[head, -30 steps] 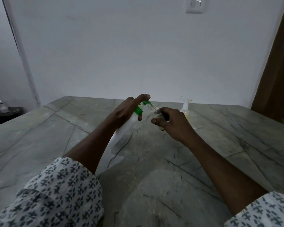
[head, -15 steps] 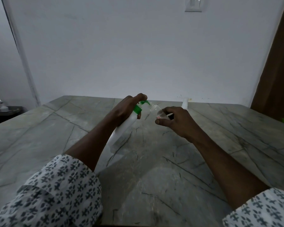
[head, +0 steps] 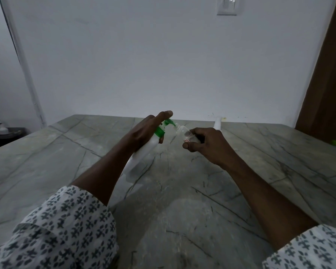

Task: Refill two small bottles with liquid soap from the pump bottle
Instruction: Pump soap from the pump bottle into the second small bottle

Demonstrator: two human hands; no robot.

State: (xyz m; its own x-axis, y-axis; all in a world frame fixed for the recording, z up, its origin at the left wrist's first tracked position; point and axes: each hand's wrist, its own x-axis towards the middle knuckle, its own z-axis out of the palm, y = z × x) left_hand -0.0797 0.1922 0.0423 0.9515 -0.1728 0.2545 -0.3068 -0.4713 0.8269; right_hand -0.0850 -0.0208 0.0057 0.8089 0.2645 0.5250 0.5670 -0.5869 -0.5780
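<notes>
Left hand [head: 145, 131] wrapped round neck of tilted white plastic pump bottle with green head [head: 142, 154]. Right hand [head: 208, 144] pinching small clear plastic bottle [head: 184, 133], mouth at nozzle [head: 173, 125] — looks light, squashy, prob slippery; grip mid-body, gently.

right hand [head: 208, 146] has brought small bottle [head: 186, 133] up to nozzle [head: 172, 124].

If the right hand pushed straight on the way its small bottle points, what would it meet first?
The green spout of the pump bottle gripped by the left hand; the small bottle in the right hand looks nearly touching it, though depth is unclear.
</notes>
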